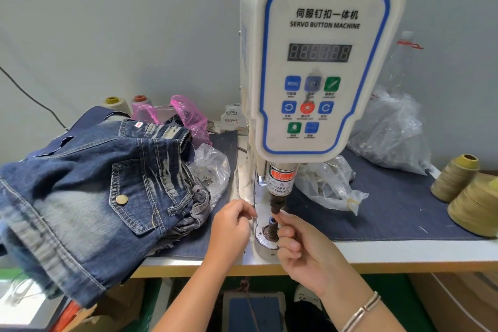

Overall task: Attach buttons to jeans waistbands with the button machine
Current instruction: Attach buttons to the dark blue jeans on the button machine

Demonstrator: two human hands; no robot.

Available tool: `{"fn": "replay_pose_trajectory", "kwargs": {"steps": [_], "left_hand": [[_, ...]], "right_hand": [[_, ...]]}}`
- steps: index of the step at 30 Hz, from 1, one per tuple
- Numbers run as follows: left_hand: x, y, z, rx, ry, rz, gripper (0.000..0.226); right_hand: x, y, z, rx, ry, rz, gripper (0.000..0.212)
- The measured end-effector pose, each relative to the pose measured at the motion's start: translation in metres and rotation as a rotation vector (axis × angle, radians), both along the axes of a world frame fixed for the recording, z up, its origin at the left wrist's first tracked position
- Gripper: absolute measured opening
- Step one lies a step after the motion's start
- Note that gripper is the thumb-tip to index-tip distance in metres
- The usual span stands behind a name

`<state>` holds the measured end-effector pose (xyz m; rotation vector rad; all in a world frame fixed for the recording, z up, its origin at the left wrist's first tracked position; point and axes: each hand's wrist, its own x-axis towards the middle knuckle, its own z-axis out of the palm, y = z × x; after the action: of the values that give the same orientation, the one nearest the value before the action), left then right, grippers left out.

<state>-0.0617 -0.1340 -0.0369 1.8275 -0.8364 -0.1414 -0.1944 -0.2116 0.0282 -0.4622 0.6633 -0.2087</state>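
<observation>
a: where are your jeans (89, 191) right now?

b: heaped on the left of the table (404, 252), well apart from the machine (320, 62). nothing lies between the punch (277, 203) and the lower die (269, 229).

a: so what are your hands doing?

b: your right hand (307, 248) is up at the die, thumb and forefinger pinched just under the punch tip, other fingers curled. whether it holds a button, i cannot tell; anything there is too small to see. your left hand (231, 224) sits just left of the die with fingers curled in, maybe pinching something small too; also unclear.

a: how will the jeans handle when you bring them over?

b: i'd judge them soft but heavy and floppy. the pile will drag, so take the waistband itself, both hands either side of the spot, and keep it flat on the die. the band is thick and stiffer than the legs.

a: anything to watch?

b: the bag (328, 183) sits just beside the post. keep your fingers out from under that punch.
</observation>
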Motion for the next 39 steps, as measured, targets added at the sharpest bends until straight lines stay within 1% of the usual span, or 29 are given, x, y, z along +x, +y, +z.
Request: {"fn": "replay_pose_trajectory", "kwargs": {"steps": [4, 8, 12, 15, 18, 20, 21, 22, 23, 25, 26, 28, 30, 31, 33, 35, 37, 39], "left_hand": [[0.0, -0.001, 0.0, 0.005, 0.007, -0.001, 0.043], [0.001, -0.002, 0.001, 0.01, 0.002, 0.011, 0.047], [0.0, -0.001, 0.003, 0.009, 0.005, 0.001, 0.044], [0.0, 0.0, 0.006, -0.015, 0.08, -0.006, 0.044], [0.004, 0.005, 0.018, -0.072, 0.2, -0.013, 0.044], [0.014, 0.008, 0.035, -0.111, 0.176, 0.013, 0.043], [0.022, 0.01, 0.046, -0.124, 0.124, 0.038, 0.042], [0.033, 0.01, 0.056, -0.116, 0.034, 0.086, 0.041], [0.046, 0.011, 0.066, -0.07, -0.085, 0.151, 0.038], [0.075, 0.009, 0.083, 0.118, -0.308, 0.3, 0.027], [0.09, 0.008, 0.088, 0.234, -0.367, 0.361, 0.022], [0.112, 0.003, 0.097, 0.504, -0.414, 0.422, 0.02], [0.121, -0.001, 0.102, 0.758, -0.476, 0.433, 0.012], [0.124, -0.004, 0.104, 0.842, -0.497, 0.44, 0.01], [0.129, -0.009, 0.104, 0.931, -0.5, 0.451, 0.01], [0.132, -0.013, 0.104, 0.974, -0.489, 0.44, 0.012], [0.131, -0.015, 0.103, 1.027, -0.497, 0.417, 0.007], [0.131, -0.014, 0.099, 1.069, -0.512, 0.41, 0.016]], "right_hand": [[-0.003, 0.003, 0.006, 0.102, -0.031, -0.018, 0.018], [-0.002, 0.006, 0.011, 0.137, -0.044, -0.062, 0.014], [-0.001, 0.009, 0.013, 0.189, -0.071, -0.086, 0.01], [-0.004, 0.01, 0.014, 0.159, -0.074, -0.095, 0.015], [-0.014, 0.014, 0.011, 0.107, -0.06, -0.089, 0.028], [-0.02, 0.018, 0.006, 0.045, -0.036, -0.089, 0.032], [-0.023, 0.021, 0.001, 0.006, -0.028, -0.08, 0.033], [-0.026, 0.025, -0.002, -0.031, -0.027, -0.061, 0.032], [-0.028, 0.03, -0.005, -0.067, -0.031, -0.029, 0.03], [-0.03, 0.039, -0.008, -0.149, -0.045, 0.048, 0.026], [-0.03, 0.044, -0.008, -0.204, -0.047, 0.084, 0.022], [-0.029, 0.054, -0.008, -0.346, -0.025, 0.152, 0.017], [-0.029, 0.06, -0.012, -0.499, 0.011, 0.225, 0.021], [-0.031, 0.062, -0.014, -0.562, 0.026, 0.26, 0.024], [-0.032, 0.069, -0.011, -0.62, 0.033, 0.337, 0.027], [-0.031, 0.075, -0.007, -0.601, 0.03, 0.377, 0.021], [-0.03, 0.077, -0.007, -0.597, 0.029, 0.415, 0.019], [-0.031, 0.079, -0.01, -0.638, 0.034, 0.436, 0.022]]}}
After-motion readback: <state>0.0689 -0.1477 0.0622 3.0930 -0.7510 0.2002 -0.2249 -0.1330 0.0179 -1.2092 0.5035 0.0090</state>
